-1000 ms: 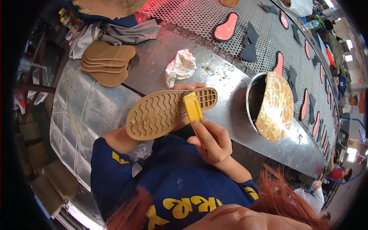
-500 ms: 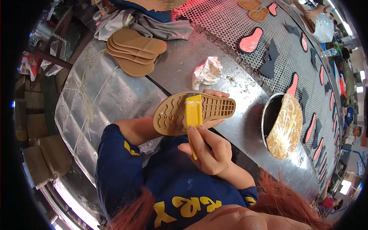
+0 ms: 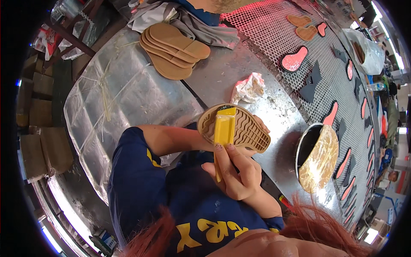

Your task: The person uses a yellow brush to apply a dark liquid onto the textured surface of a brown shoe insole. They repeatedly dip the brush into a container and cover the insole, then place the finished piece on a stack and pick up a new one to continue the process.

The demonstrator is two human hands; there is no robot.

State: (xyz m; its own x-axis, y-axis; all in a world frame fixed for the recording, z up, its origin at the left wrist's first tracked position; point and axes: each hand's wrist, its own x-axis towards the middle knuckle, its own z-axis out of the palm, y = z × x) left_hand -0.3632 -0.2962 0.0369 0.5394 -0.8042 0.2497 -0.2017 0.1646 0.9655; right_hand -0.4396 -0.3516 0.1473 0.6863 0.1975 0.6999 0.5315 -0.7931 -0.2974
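Observation:
A tan rubber shoe sole (image 3: 248,130) with a ribbed tread faces up in front of my chest. My left hand (image 3: 260,125) holds it from underneath, and only its fingertips show past the sole's far edge. My right hand (image 3: 234,171) grips the handle of a yellow flat brush (image 3: 224,130), whose head lies on the sole's heel end. A round metal pot (image 3: 305,147) covered with a glue-stained film stands to the right of the sole.
A stack of tan insoles (image 3: 173,49) lies at the back on the foil-covered metal table (image 3: 120,103). A crumpled white rag (image 3: 248,88) sits behind the sole. A perforated conveyor (image 3: 325,55) at the right carries pink and dark shoe parts. Cardboard boxes (image 3: 40,141) stand at the left.
The sole has swung so that its heel points left and the brush has slid along it toward the heel. The camera view has shifted, so the table appears lower.

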